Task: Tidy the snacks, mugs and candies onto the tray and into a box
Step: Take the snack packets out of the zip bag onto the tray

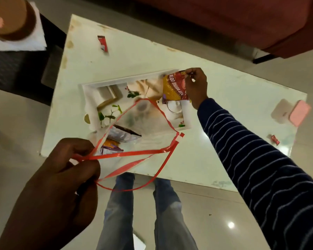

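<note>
Over the white tray (90, 85) on the pale table (224, 105), the right hand (196, 85) pinches the top edge of a snack packet (172, 87) between thumb and curled fingers, so the packet hangs below the fingertips, just above the tray's far right corner. Its top is red and its body yellow-gold with a dark purple band at the bottom; the slanted white lettering reads "ALOO BHUJIA SEV", beside a round red logo too small to read. Nearer the camera, the left hand (65, 174) curls its fingers round the red-trimmed rim of a clear plastic zip pouch (143, 134), holding its mouth wide over the tray's near edge. Through the plastic show a silvery packet (121, 135) and an orange-and-purple one (109, 146), their print illegible. The tray bears a printed picture of leaves and cups. A red sachet (102, 43) lies near the table's far edge, a small red candy (275, 139) near the right end, close to a pink-and-white case (291, 112).
</note>
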Tool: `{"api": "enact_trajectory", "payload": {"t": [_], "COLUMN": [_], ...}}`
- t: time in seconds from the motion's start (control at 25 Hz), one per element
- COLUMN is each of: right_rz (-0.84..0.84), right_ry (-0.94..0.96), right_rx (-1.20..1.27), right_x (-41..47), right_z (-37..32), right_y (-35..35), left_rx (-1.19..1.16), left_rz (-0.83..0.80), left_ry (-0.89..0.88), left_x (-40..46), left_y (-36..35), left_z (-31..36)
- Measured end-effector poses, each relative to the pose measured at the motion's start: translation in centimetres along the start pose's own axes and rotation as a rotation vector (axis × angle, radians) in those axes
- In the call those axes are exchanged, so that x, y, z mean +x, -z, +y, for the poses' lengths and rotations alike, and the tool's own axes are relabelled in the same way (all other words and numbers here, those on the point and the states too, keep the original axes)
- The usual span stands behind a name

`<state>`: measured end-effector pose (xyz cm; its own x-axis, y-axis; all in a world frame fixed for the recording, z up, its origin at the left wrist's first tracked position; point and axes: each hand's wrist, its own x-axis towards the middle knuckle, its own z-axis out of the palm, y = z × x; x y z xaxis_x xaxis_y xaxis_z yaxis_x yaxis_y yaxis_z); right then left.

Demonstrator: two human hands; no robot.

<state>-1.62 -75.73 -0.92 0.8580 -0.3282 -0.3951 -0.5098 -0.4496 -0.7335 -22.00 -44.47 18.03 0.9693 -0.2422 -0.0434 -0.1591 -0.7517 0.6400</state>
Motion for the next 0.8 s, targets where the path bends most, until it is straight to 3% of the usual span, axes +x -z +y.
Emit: {"api": "enact_trajectory", "payload": {"t": [0.08,0.16,0.28,0.36,0.48,0.68,0.8], "right_rz": [0.119,0.142,-0.194,-0.429,-0.549,-0.908,-0.917], "right_ry": [0.068,0.159,0.273,0.308,0.331,0.342,0.458], "right_rx": [-0.056,0.088,0.357,0.372,0.012,-0.541,-0.778], "right_x": [-0.4,-3.5,-12.1,-17.3,-20.7,-19.3,-17.7], "right_z": [-1.5,-4.5,-9.2,-10.9,-11.2,-10.5,-9.0], "right_y": [0.5,2.0,5.0,5.9,5.0,0.5,-4.0], "left_rx": [0.056,0.118,0.137,0.129,0.116,0.146,0.126], "left_rz": [0.000,-0.025,0.001,0.030,0.057,0.055,0.046], "left_ry": [0.017,0.016,0.033,0.055,0.083,0.082,0.014], "left_x": [0.9,1.7,2.3,2.2,1.9,0.7,0.0], "left_y": [-0.8,-1.2,-1.6,-1.9,-2.2,-2.5,-3.1], "left_z": [-0.3,-0.1,0.0,-0.1,-0.3,0.4,1.0]}}
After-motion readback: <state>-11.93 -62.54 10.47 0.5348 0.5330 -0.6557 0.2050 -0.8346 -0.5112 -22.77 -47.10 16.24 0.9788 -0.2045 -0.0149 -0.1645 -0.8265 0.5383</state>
